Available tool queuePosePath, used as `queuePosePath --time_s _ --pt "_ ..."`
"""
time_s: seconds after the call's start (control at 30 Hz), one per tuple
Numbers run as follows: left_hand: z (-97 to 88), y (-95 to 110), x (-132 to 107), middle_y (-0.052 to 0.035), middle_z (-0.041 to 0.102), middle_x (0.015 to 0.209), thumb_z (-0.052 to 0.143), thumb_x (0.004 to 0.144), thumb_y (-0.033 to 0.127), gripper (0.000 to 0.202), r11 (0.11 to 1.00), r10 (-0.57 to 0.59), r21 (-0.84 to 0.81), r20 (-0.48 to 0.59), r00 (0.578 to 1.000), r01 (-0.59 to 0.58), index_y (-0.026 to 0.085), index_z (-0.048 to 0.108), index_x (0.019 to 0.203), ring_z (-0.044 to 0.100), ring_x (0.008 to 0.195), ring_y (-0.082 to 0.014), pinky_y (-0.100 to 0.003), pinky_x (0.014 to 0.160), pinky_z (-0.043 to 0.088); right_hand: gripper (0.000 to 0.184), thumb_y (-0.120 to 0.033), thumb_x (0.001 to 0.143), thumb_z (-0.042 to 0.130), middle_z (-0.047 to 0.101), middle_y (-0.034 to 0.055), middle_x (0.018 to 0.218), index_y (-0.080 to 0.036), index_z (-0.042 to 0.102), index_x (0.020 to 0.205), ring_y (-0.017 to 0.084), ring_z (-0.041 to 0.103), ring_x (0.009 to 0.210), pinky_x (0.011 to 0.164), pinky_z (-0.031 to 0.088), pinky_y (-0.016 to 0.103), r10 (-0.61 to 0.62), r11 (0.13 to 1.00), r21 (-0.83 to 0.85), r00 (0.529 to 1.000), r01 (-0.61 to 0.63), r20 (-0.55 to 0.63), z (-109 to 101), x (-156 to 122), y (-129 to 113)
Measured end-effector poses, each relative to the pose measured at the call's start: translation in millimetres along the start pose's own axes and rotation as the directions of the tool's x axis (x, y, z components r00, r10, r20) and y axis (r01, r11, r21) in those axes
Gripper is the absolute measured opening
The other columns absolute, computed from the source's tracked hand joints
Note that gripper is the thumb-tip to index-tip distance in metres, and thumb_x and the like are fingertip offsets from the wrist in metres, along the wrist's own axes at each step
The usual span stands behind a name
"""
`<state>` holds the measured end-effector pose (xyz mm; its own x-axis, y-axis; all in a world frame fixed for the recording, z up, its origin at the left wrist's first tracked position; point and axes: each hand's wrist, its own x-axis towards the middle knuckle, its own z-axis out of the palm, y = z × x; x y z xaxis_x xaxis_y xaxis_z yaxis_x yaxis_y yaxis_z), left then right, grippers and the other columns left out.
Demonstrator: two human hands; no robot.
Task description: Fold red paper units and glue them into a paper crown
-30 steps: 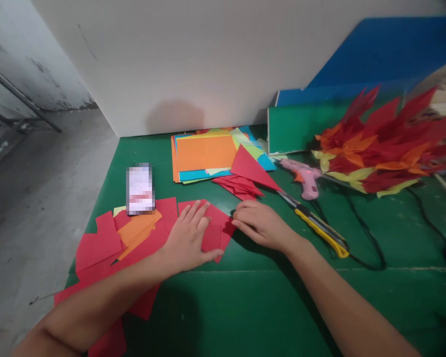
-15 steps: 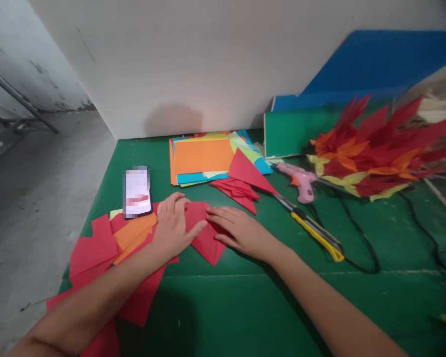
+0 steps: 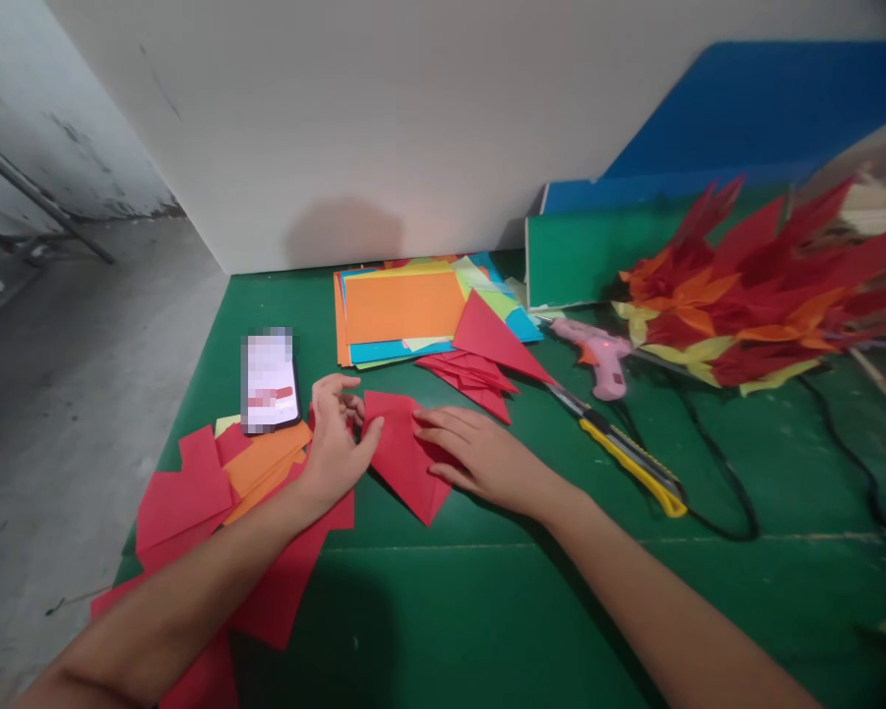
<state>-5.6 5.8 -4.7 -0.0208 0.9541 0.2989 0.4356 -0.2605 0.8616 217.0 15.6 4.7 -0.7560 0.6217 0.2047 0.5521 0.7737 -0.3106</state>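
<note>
A folded piece of red paper [image 3: 405, 455] lies on the green table between my hands, its pointed end toward me. My left hand [image 3: 338, 438] is at its left edge; the thumb tip meets the paper while the loosely curled fingers stand apart from it. Stretched across the right part of the paper, the fingers of my right hand [image 3: 483, 455] lie flat and press on it. Just beyond are a small pile of folded red pieces [image 3: 476, 379] and a red paper triangle [image 3: 491, 335].
Colored paper sheets [image 3: 403, 307] are stacked at the back. Red and orange paper pieces [image 3: 192, 492] and a phone [image 3: 270, 384] are at left. Rightward lie a yellow utility knife [image 3: 627, 463], a pink glue gun [image 3: 598, 354] with a black cord, and a red-orange paper arrangement [image 3: 753, 295].
My left hand has drawn back leftward off the folded red paper, its fingers more curled and its thumb now at the edge. My right hand stays on the paper.
</note>
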Motion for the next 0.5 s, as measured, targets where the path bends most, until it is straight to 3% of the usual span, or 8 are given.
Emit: queuePosePath --time_s 0.13,0.37,0.43,0.5 --pt "1.6 6.0 -0.5 -0.0022 0.046 0.098 0.056 0.080 0.019 0.037 0.989 -0.038 -0.144 0.022 0.999 0.041 0.024 0.035 0.109 0.052 0.072 -0.0089 -0.024 0.063 0.047 0.034 -0.033 0.091 0.053 0.055 0.0112 0.135 -0.020 0.058 0.121 0.025 0.053 0.119 0.096 0.049 0.045 0.003 1.000 0.015 1.000 -0.003 -0.009 -1.6 0.9 -1.0" --pt "3.0 2.6 2.9 -0.0020 0.045 0.101 0.061 0.076 0.022 0.041 0.953 -0.195 -0.237 -0.006 0.981 0.188 0.024 0.034 0.108 0.053 0.069 -0.0070 -0.021 0.059 0.046 0.033 -0.030 0.091 0.052 0.049 0.0088 0.141 -0.019 0.057 0.122 0.026 0.051 0.120 0.096 0.049 0.045 0.000 1.000 0.001 1.000 0.000 0.030 -3.2 1.4 -2.2" --pt "1.6 0.3 4.6 -0.0030 0.046 0.101 0.060 0.077 0.021 0.039 0.958 -0.191 -0.219 -0.009 0.982 0.184 0.024 0.035 0.107 0.054 0.071 -0.0084 -0.022 0.060 0.048 0.032 -0.031 0.091 0.052 0.047 0.0084 0.143 -0.019 0.058 0.121 0.026 0.050 0.121 0.097 0.049 0.045 0.015 1.000 0.000 0.999 -0.015 0.038 -3.6 1.2 -2.6" --pt "-1.4 0.2 5.8 -0.0050 0.048 0.103 0.057 0.079 0.018 0.033 0.990 -0.101 -0.100 -0.013 0.995 0.099 0.023 0.042 0.107 0.057 0.080 -0.0123 -0.027 0.066 0.051 0.032 -0.032 0.091 0.052 0.045 0.0080 0.145 -0.019 0.058 0.120 0.027 0.049 0.121 0.097 0.048 0.046 0.025 1.000 0.004 0.999 -0.026 0.041 -3.7 1.0 -2.6"
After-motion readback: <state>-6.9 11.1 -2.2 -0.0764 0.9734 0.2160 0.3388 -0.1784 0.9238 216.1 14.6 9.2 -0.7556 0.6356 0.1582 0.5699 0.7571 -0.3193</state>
